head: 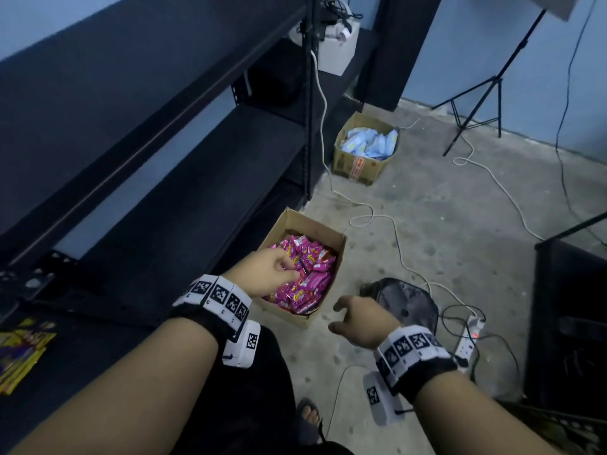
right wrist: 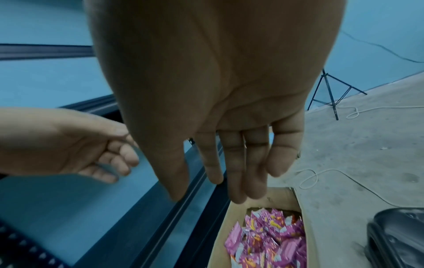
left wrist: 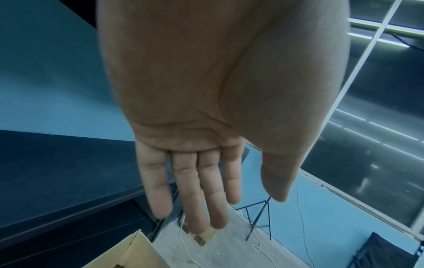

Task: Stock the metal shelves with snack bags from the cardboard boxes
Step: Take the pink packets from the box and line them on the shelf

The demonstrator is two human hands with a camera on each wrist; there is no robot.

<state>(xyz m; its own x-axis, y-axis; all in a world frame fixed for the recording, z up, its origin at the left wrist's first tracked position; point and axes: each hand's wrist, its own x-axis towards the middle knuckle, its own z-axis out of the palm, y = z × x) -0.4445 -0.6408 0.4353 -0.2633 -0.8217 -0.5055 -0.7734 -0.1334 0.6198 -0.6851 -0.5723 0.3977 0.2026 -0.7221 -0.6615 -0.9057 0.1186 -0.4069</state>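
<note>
A cardboard box (head: 315, 224) on the floor, beside the dark metal shelves (head: 197, 178), is full of pink snack bags (head: 315, 277). My left hand (head: 289, 270) hovers over the bags at the box's left side. In the left wrist view that hand (left wrist: 206, 208) has straight fingers and an empty palm. My right hand (head: 341, 318) hangs just right of the box's near corner, fingers loosely spread, holding nothing. The right wrist view shows the right hand (right wrist: 218, 181) empty above the pink bags (right wrist: 270, 241).
A second box (head: 364, 165) with pale blue bags (head: 371, 142) stands farther along the shelves. Yellow and purple bags (head: 23, 353) lie on the shelf at lower left. White cables, a power strip (head: 469, 336), a black object (head: 404, 300), a tripod (head: 476, 103) and a black case (head: 571, 323) crowd the floor.
</note>
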